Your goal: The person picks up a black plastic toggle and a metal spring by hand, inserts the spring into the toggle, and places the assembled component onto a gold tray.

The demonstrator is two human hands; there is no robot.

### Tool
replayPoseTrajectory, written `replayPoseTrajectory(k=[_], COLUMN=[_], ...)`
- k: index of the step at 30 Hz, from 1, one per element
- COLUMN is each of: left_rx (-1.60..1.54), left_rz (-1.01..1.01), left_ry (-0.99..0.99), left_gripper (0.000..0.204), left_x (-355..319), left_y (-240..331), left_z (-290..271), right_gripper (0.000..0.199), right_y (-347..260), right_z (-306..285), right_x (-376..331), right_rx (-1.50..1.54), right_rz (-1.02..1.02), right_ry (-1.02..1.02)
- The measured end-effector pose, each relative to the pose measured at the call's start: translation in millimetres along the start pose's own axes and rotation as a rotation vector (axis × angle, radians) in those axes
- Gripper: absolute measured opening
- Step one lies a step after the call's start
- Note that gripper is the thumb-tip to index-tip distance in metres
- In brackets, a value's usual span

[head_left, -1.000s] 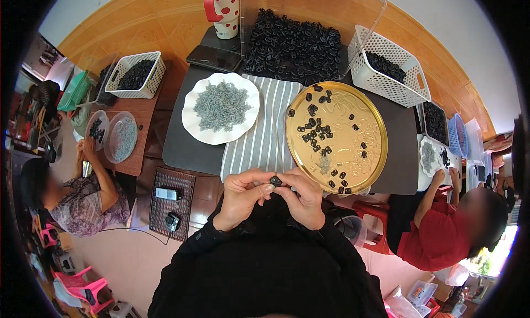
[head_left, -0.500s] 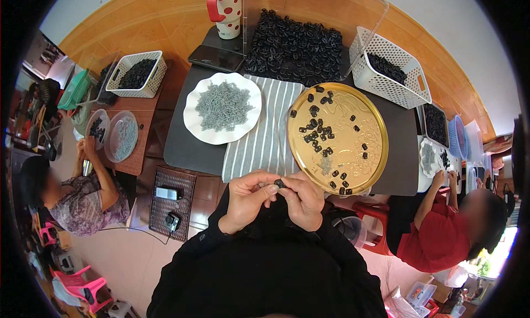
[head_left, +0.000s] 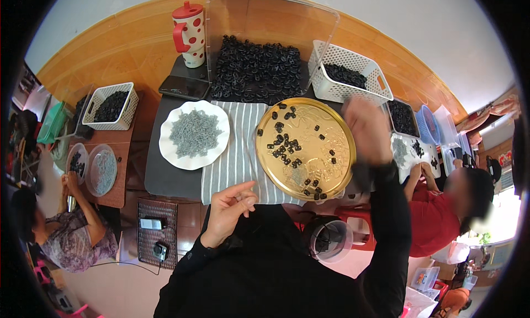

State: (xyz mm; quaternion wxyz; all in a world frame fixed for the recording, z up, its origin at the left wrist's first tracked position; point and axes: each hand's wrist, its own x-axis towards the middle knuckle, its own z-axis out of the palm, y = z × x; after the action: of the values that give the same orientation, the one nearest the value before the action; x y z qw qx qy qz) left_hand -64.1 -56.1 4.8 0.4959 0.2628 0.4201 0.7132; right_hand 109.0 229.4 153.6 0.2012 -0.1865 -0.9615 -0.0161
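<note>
Over the near edge of the striped cloth [head_left: 243, 155], my left hand [head_left: 227, 212] is raised with its index finger stretched out and the others loosely bent. I see nothing in it. My right hand [head_left: 371, 131] is smeared by motion between the round gold tray [head_left: 317, 164] and the white perforated basket [head_left: 334, 91], so its fingers cannot be made out. Small black plastic pieces [head_left: 286, 147] lie scattered on the tray, with a little pile of grey pins [head_left: 298, 177] near its front. A scalloped white plate [head_left: 222, 150] holds a heap of similar grey pins [head_left: 193, 133].
Behind the cloth, many black parts [head_left: 256, 69] are heaped against a clear plastic panel [head_left: 270, 14]. A dark phone [head_left: 185, 88] and a polka-dot tumbler [head_left: 193, 33] stand at the back left. One person [head_left: 77, 229] works at the left, another [head_left: 441, 213] at the right.
Both hands were together at a small black piece; they have parted. My right hand has swung right and away toward the basket. My left hand has dropped slightly. The whole view has shifted.
</note>
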Motion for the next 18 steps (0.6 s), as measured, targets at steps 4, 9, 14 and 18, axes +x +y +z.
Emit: replayPoseTrajectory(k=[4,9,14,18], left_rx=[-0.027,0.031,0.068,0.082], left_rz=[-0.017,-0.061,-0.082,-0.094], left_ry=[0.001,0.045,0.026,0.022], left_gripper=[0.034,0.027,0.025,0.025], left_x=[4,5,3,5], left_y=[2,-6,-2,-7], left_z=[8,-4,-6,-8], right_gripper=[0.007,0.02,0.023,0.026], right_y=[58,25,18,10], right_z=[18,73,92,121], right_x=[17,-12,-4,17], right_rx=[1.435,0.841,0.479,0.325], right_rz=[0.826,0.561,0.43,0.167], right_ry=[0.407,-0.213,-0.271,-0.195])
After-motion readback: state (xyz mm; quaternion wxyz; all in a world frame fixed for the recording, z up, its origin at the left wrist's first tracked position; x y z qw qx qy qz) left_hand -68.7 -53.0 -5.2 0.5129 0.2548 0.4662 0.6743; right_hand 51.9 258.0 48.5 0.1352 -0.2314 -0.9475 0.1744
